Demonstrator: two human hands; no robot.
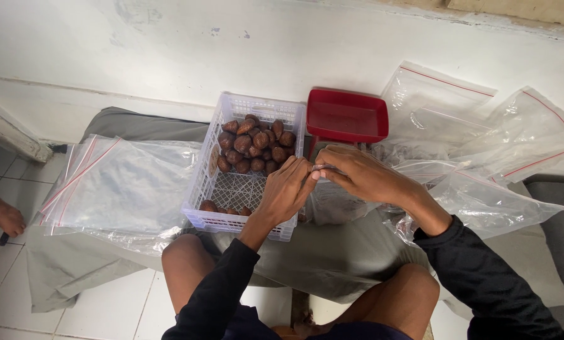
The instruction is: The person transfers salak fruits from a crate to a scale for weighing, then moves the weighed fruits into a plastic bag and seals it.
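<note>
White wall and pale floor tiles frame a low desk [332, 258] draped in grey cloth, where a person sits with bare knees against its near edge. Both hands meet over the middle of the desk, just beside the right wall of a white plastic basket [214, 189] that holds a heap of brown scaly fruit [255, 146] at its far end and a few at its near end. The left hand [287, 192] and the right hand [360, 174] pinch the top edge of a clear zip bag [335, 203] between them, fingers [316, 171] closed tight on the strip, fingertips touching. That bag hangs below the hands with dark fruit inside. A red tray [347, 116] sits behind the hands. Flat clear bags [121, 186] lie left of the basket, and more clear bags [483, 135] spread to the right.
</note>
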